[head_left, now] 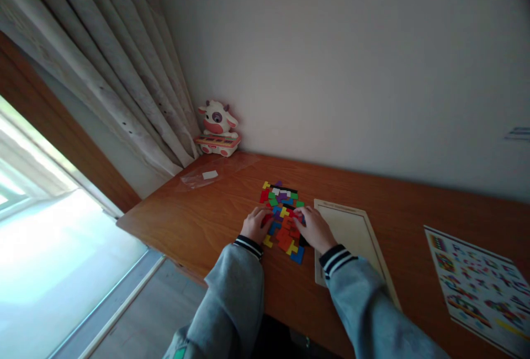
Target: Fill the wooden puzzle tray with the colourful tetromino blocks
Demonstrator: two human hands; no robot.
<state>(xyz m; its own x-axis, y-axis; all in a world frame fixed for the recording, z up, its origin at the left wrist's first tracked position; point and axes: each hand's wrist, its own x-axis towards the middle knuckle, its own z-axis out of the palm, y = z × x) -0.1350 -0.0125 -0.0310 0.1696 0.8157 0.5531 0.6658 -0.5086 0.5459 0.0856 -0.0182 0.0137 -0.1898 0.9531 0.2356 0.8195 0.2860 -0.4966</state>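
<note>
Many coloured block-shaped puzzle pieces (pixel 284 235) lie heaped on the wooden desk, in red, orange, blue, yellow, green, purple, white and black. At the left edge of the heap, my left hand (pixel 255 225) has its thumb and fingers curled about a red puzzle piece (pixel 267 218). My right hand (pixel 316 230) reaches in from the other side, thumb and forefinger drawn together at another red piece low in the heap. The fingers partly cover both pieces. Just right of the heap is a pale wooden puzzle tray (pixel 348 226) with a raised rim, partly under my right forearm.
A printed pattern sheet (pixel 482 287) lies at the right of the desk (pixel 219 210). Clear plastic wrap (pixel 196 179) with a white label is at the back left, before a cow-shaped toy piano (pixel 217 130). A curtain (pixel 136 72) hangs beside the window; the wall rises behind.
</note>
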